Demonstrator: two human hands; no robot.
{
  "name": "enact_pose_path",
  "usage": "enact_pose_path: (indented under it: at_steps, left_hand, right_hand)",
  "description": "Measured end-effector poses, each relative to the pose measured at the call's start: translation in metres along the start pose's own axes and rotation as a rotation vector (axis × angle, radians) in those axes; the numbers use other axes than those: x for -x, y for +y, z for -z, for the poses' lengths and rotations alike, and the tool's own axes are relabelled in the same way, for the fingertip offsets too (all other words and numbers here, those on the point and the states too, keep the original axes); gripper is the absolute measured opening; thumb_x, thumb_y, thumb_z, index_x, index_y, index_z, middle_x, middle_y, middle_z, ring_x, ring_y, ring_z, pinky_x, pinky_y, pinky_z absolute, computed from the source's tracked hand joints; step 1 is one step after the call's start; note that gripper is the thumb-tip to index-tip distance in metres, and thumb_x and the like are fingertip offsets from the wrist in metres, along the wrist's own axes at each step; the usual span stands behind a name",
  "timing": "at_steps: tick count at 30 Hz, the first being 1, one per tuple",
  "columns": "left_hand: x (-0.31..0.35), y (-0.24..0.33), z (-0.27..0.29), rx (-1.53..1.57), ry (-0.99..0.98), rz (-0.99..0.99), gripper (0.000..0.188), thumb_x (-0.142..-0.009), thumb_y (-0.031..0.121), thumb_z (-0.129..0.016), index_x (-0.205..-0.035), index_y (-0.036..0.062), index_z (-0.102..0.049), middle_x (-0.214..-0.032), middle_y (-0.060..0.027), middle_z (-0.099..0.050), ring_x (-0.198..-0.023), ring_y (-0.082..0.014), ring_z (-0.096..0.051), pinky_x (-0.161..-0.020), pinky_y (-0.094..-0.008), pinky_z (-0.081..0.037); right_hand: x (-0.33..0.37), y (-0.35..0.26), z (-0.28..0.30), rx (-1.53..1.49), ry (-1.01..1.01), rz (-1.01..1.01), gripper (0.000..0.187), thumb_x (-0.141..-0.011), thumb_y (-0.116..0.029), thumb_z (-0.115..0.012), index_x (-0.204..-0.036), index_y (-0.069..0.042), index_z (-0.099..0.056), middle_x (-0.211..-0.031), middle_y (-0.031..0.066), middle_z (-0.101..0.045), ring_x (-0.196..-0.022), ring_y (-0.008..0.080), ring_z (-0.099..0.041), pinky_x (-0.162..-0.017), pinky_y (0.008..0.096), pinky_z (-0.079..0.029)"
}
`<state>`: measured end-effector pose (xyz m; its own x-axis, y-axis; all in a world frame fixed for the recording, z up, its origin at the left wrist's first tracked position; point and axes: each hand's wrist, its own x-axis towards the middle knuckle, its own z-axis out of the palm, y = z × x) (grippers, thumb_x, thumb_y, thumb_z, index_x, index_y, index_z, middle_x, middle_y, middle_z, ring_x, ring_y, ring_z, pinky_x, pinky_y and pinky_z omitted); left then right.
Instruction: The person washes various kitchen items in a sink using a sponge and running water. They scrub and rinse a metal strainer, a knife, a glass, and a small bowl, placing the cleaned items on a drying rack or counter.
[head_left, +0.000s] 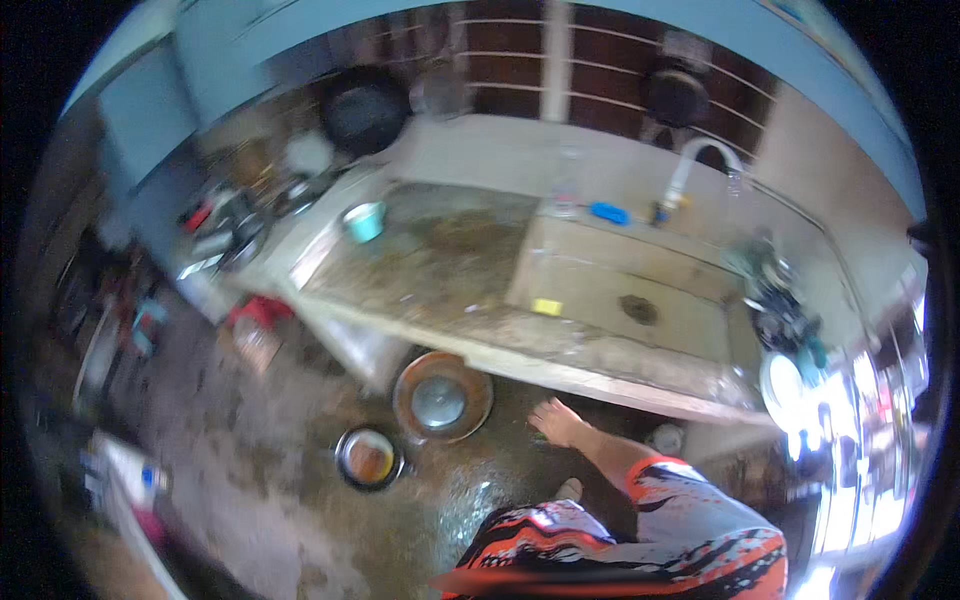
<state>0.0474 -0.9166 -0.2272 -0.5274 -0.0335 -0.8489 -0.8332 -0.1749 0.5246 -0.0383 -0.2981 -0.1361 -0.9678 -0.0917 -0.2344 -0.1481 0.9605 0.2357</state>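
Both hands out of my view, can't tell the fingers' state; brown pan (477, 388) near dark-rimmed pot (346, 463), floor (280, 500).

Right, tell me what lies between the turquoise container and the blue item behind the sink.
In the head view, from the turquoise container: stained counter, then a blurred clear bottle just left of the blue item.

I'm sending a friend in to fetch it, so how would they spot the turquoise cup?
Find the long counter with the sink at its right. Toward the counter's left end sits the turquoise cup. Its pale colour and small size separate it from the large black pan behind.
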Motion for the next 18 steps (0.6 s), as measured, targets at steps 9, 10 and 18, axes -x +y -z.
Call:
enact_pose_path:
  at_steps: [9, 10, 18]
  left_hand:
    - [-0.069, 0.086, -0.068, -0.326, -0.092, 0.053, 0.014, -0.092, 0.032, -0.062, -0.096, 0.0184, -0.061, -0.076, -0.0007, -0.059, -0.064, -0.0142, -0.056, -0.058, -0.0282, -0.050]
    - [-0.076, 0.100, -0.070, -0.341, -0.096, 0.018, 0.014, -0.092, 0.031, -0.062, -0.096, 0.0184, -0.061, -0.077, -0.0008, -0.060, -0.065, -0.0143, -0.056, -0.058, -0.0284, -0.050]
    - [-0.114, 0.280, -0.161, -0.370, -0.275, -0.738, 0.016, -0.094, 0.025, -0.062, -0.104, 0.0127, -0.061, -0.080, -0.0013, -0.061, -0.071, -0.0133, -0.060, -0.060, -0.0281, -0.051]
  right_hand:
    - [0.425, -0.097, -0.213, -0.758, -0.531, -1.326, 0.028, -0.078, -0.028, -0.059, -0.093, -0.008, -0.072, -0.099, 0.0134, -0.071, -0.095, 0.0344, -0.067, -0.080, 0.0436, -0.056]
    - [0.459, -0.117, -0.224, -0.844, -0.542, -1.384, 0.031, -0.079, -0.031, -0.059, -0.096, -0.008, -0.070, -0.102, 0.0145, -0.069, -0.098, 0.0351, -0.065, -0.082, 0.0450, -0.054]
    - [0.534, -0.204, -0.334, -2.966, -0.358, -1.038, 0.062, -0.082, -0.056, -0.053, -0.118, -0.006, -0.053, -0.127, 0.0234, -0.054, -0.118, 0.0406, -0.052, -0.096, 0.0562, -0.043]
